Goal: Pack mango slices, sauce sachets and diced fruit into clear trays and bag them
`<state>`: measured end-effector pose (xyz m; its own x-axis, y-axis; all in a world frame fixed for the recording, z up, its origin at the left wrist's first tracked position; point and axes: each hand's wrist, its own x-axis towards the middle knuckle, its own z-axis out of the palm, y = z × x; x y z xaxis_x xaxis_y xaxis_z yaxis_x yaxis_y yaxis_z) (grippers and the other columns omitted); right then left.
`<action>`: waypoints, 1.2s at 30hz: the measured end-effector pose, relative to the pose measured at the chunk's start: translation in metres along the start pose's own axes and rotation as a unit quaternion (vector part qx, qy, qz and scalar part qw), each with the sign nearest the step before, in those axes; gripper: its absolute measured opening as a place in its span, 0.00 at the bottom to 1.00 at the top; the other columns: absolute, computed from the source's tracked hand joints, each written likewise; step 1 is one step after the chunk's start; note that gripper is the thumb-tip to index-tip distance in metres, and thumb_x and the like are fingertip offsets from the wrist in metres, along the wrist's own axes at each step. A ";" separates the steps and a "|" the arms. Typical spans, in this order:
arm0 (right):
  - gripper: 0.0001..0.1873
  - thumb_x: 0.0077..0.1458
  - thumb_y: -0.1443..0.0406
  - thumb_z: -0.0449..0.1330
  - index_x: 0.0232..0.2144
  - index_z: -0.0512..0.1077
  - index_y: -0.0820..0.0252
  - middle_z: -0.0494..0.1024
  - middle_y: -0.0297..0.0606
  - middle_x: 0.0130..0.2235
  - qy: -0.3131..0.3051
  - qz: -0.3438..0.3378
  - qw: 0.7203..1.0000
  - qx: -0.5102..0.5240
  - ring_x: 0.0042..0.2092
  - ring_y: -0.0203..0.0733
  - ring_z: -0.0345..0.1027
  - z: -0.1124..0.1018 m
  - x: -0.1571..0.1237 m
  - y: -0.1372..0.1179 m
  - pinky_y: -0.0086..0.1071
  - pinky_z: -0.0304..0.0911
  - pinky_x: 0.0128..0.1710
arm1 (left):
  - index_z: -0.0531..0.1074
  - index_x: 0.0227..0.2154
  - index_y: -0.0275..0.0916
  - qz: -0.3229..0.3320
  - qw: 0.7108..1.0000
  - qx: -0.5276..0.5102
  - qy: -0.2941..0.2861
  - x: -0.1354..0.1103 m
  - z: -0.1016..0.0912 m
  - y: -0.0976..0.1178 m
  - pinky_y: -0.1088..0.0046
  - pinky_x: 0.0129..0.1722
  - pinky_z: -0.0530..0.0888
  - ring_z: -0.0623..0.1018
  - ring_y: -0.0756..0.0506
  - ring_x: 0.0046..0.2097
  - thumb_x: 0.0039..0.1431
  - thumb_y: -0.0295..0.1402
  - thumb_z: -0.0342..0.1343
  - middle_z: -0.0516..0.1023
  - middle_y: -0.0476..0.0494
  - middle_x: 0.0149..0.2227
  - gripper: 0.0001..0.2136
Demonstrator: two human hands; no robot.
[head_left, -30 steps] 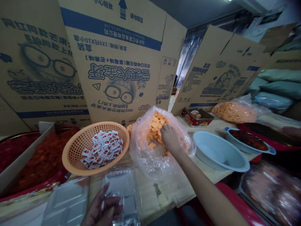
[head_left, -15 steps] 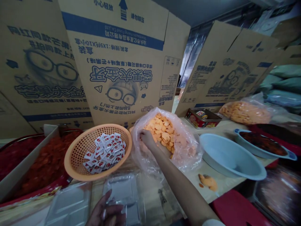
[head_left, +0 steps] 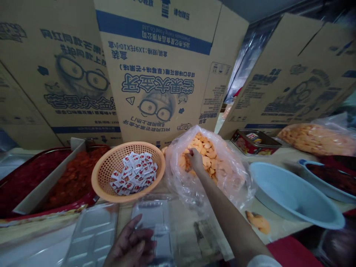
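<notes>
My right hand (head_left: pixel 196 161) reaches into an open clear plastic bag (head_left: pixel 178 185) of orange, round, chip-like pieces (head_left: pixel 207 150). Its fingers are pinched together at the pieces; what they hold, if anything, is hidden. Low in the view, my left hand (head_left: pixel 132 243) hovers at a clear plastic tray (head_left: pixel 155 213), fingers bent and apart, with nothing visible in them. Left of that lies another clear compartment tray (head_left: pixel 90 233). Behind the trays stands an orange plastic basket (head_left: pixel 100 174) with many small white-and-red sachets (head_left: pixel 136 172).
At left, a divider (head_left: pixel 52 178) separates dark red from orange-red food (head_left: pixel 69 180). A blue basin (head_left: pixel 294 193), red tin (head_left: pixel 254 142) and second bag of orange pieces (head_left: pixel 314 139) stand at right. Loose pieces (head_left: pixel 258 221) lie near the table edge. Cardboard boxes (head_left: pixel 167 44) line the back.
The view has swung left, so things sit farther right. My right hand has moved from the bag's left side in among the orange pieces. My left hand stays by the tray.
</notes>
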<state>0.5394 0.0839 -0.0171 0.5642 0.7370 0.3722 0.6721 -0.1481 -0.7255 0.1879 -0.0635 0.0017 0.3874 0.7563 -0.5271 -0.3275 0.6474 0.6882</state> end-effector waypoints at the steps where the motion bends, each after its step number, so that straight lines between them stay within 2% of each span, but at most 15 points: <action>1: 0.02 0.41 0.67 0.52 0.23 0.62 0.60 0.66 0.31 0.25 -0.005 0.000 1.000 0.002 0.28 0.36 0.57 -0.004 0.000 0.000 0.29 0.54 0.30 | 0.53 0.58 0.43 0.003 1.000 0.002 -0.004 0.000 0.001 0.000 0.62 0.36 0.71 0.77 0.38 0.37 0.35 0.36 0.67 0.77 0.39 0.38 0.44; 4: 0.03 0.39 0.66 0.54 0.20 0.61 0.60 0.66 0.31 0.24 -0.013 0.003 1.000 0.018 0.29 0.36 0.58 -0.007 0.001 -0.005 0.30 0.54 0.31 | 0.56 0.56 0.43 0.009 1.000 0.004 -0.016 0.000 0.003 0.002 0.61 0.37 0.71 0.77 0.39 0.38 0.37 0.35 0.66 0.76 0.38 0.39 0.40; 10: 0.09 0.40 0.64 0.52 0.28 0.65 0.61 0.69 0.34 0.29 0.025 0.013 0.997 0.078 0.32 0.37 0.61 0.002 -0.001 -0.024 0.31 0.58 0.35 | 0.55 0.56 0.41 0.006 0.999 0.003 -0.038 -0.004 0.008 0.008 0.61 0.37 0.71 0.77 0.37 0.40 0.39 0.33 0.65 0.75 0.36 0.42 0.39; 14: 0.13 0.42 0.61 0.52 0.32 0.65 0.62 0.68 0.34 0.29 0.099 0.038 0.985 0.137 0.31 0.36 0.60 -0.031 -0.019 -0.045 0.31 0.59 0.34 | 0.54 0.57 0.42 0.009 0.998 0.003 -0.062 -0.009 0.013 0.012 0.60 0.40 0.70 0.76 0.38 0.42 0.43 0.33 0.63 0.71 0.33 0.48 0.36; 16: 0.13 0.41 0.61 0.54 0.32 0.66 0.62 0.67 0.32 0.28 0.122 0.049 0.960 0.247 0.30 0.35 0.60 -0.057 -0.039 -0.067 0.29 0.58 0.32 | 0.53 0.57 0.43 0.007 0.997 0.005 -0.082 -0.009 0.015 0.013 0.59 0.41 0.70 0.75 0.38 0.43 0.45 0.31 0.62 0.70 0.33 0.50 0.35; 17: 0.13 0.41 0.61 0.56 0.32 0.67 0.62 0.68 0.32 0.28 0.102 0.054 0.948 0.297 0.29 0.34 0.60 -0.069 -0.051 -0.081 0.28 0.58 0.31 | 0.53 0.57 0.43 0.006 0.996 0.006 -0.091 -0.008 0.016 0.013 0.59 0.42 0.70 0.75 0.38 0.44 0.46 0.31 0.61 0.69 0.34 0.50 0.35; 19: 0.12 0.41 0.61 0.58 0.30 0.70 0.62 0.70 0.32 0.27 -0.022 0.064 0.939 0.337 0.28 0.33 0.61 -0.086 -0.077 -0.110 0.27 0.58 0.29 | 0.52 0.57 0.44 0.002 0.995 0.006 -0.101 -0.007 0.018 0.013 0.59 0.42 0.70 0.75 0.38 0.44 0.46 0.29 0.61 0.69 0.34 0.50 0.36; 21: 0.12 0.42 0.62 0.59 0.31 0.72 0.61 0.73 0.34 0.28 -0.238 0.046 0.917 0.317 0.29 0.35 0.63 -0.090 -0.102 -0.135 0.28 0.58 0.28 | 0.52 0.58 0.44 -0.001 0.994 0.007 -0.105 -0.007 0.021 0.013 0.59 0.42 0.70 0.75 0.38 0.43 0.45 0.28 0.62 0.70 0.34 0.50 0.37; 22: 0.10 0.43 0.63 0.59 0.32 0.73 0.60 0.73 0.33 0.27 -0.315 0.021 0.903 0.290 0.28 0.35 0.63 -0.088 -0.113 -0.144 0.28 0.58 0.28 | 0.52 0.58 0.44 0.000 0.994 0.007 -0.107 -0.007 0.023 0.013 0.58 0.42 0.70 0.75 0.38 0.43 0.45 0.27 0.62 0.70 0.34 0.50 0.37; 23: 0.09 0.45 0.64 0.58 0.32 0.74 0.59 0.73 0.33 0.26 -0.361 -0.016 0.898 0.251 0.27 0.35 0.63 -0.083 -0.121 -0.150 0.28 0.57 0.27 | 0.52 0.58 0.45 0.001 0.994 0.006 -0.110 -0.007 0.025 0.013 0.58 0.42 0.70 0.75 0.38 0.43 0.45 0.27 0.62 0.70 0.34 0.49 0.37; 25: 0.08 0.48 0.67 0.56 0.30 0.75 0.57 0.71 0.32 0.23 -0.388 -0.101 0.901 0.165 0.25 0.36 0.62 -0.071 -0.134 -0.154 0.29 0.56 0.24 | 0.52 0.58 0.45 0.006 0.993 0.004 -0.120 -0.009 0.027 0.013 0.59 0.42 0.70 0.75 0.38 0.43 0.46 0.26 0.61 0.71 0.35 0.49 0.36; 28: 0.10 0.49 0.70 0.54 0.29 0.75 0.55 0.73 0.33 0.25 -0.352 -0.214 0.908 0.082 0.27 0.38 0.65 -0.055 -0.145 -0.151 0.31 0.58 0.27 | 0.52 0.58 0.45 0.008 0.992 -0.008 -0.122 -0.010 0.029 0.013 0.59 0.42 0.70 0.75 0.38 0.43 0.47 0.26 0.60 0.71 0.35 0.49 0.35; 30: 0.11 0.50 0.69 0.54 0.33 0.75 0.53 0.74 0.35 0.33 -0.328 -0.243 0.908 0.090 0.33 0.39 0.66 -0.050 -0.147 -0.147 0.32 0.60 0.31 | 0.52 0.58 0.45 0.002 0.994 -0.019 -0.109 -0.009 0.028 0.013 0.59 0.43 0.70 0.75 0.37 0.44 0.46 0.26 0.60 0.71 0.35 0.49 0.36; 33: 0.09 0.51 0.65 0.54 0.35 0.72 0.54 0.72 0.37 0.37 -0.249 -0.199 0.940 0.123 0.34 0.39 0.66 -0.046 -0.132 -0.135 0.31 0.62 0.31 | 0.50 0.59 0.46 -0.015 0.995 -0.026 -0.099 -0.005 0.026 0.013 0.59 0.42 0.70 0.75 0.36 0.45 0.44 0.27 0.61 0.70 0.35 0.50 0.39; 36: 0.08 0.53 0.65 0.50 0.29 0.69 0.59 0.71 0.37 0.31 -0.086 -0.090 0.991 0.053 0.33 0.40 0.64 -0.042 -0.087 -0.103 0.32 0.61 0.34 | 0.47 0.60 0.48 -0.032 0.994 -0.032 -0.102 0.002 0.020 0.013 0.62 0.42 0.70 0.75 0.36 0.46 0.44 0.27 0.62 0.70 0.36 0.51 0.42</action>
<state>0.4412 0.0077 0.0499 0.3429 0.8481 0.4039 0.6953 0.0600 -0.7163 0.2010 -0.0554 0.0197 0.5733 0.6834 -0.4519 -0.3485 0.7026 0.6204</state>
